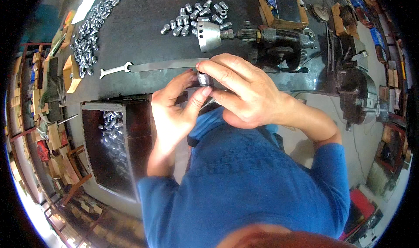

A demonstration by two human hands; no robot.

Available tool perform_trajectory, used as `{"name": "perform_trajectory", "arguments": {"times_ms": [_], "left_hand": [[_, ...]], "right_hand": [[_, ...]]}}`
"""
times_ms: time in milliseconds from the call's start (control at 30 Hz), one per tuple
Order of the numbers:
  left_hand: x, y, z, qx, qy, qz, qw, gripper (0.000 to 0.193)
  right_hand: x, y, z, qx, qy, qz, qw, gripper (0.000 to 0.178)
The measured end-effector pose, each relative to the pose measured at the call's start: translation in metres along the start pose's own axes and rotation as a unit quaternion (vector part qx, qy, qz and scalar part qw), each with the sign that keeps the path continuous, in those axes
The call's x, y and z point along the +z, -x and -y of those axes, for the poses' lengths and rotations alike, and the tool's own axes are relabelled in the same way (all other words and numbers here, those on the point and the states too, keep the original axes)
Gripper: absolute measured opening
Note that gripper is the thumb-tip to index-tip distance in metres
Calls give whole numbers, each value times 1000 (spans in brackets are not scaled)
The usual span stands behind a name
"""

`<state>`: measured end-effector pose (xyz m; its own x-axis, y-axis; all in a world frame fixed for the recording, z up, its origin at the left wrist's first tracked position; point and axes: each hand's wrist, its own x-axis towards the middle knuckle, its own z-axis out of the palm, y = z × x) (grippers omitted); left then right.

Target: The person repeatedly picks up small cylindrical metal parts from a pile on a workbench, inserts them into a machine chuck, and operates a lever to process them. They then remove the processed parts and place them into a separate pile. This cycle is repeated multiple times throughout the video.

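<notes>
Over the front edge of the bench, a small shiny metal cylindrical fitting (204,79) is between the fingertips of both hands. My left hand (174,106) is closed, with its thumb pressed to the fitting's lower end. From the other side, my right hand (246,88) grips it, index fingertip at the top and other fingers curled below. The fingers partly cover the fitting. Just beyond them lies a long flat metal strip (168,64), its right end next to my right fingers. An open-end wrench (115,70) touches or nearly touches the strip's left end.
Several similar fittings (185,20) lie loose on the dark bench (144,25), with a larger pile (89,43) at far left. A geared tool with a silver cone (210,36) sits beyond my right hand. An open drawer (125,139) holds more fittings; a vise (360,91) stands right.
</notes>
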<state>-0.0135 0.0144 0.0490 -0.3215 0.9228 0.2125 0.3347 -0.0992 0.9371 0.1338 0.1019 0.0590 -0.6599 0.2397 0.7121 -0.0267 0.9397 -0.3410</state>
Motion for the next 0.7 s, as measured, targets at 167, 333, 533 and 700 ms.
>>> {"name": "perform_trajectory", "arguments": {"times_ms": [167,333,533,700], "left_hand": [[-4,-10,-3,95,-127,35,987,24],[-5,-13,-18,172,-288,51,941,18],[-5,-14,-25,181,-380,87,903,12],[-3,-15,-26,166,-372,94,908,11]], "right_hand": [[-8,-1,-2,-6,4,53,999,21],[-1,1,-2,24,11,59,998,28],[3,5,-4,48,12,76,996,34],[5,7,-6,60,8,75,995,38]]}}
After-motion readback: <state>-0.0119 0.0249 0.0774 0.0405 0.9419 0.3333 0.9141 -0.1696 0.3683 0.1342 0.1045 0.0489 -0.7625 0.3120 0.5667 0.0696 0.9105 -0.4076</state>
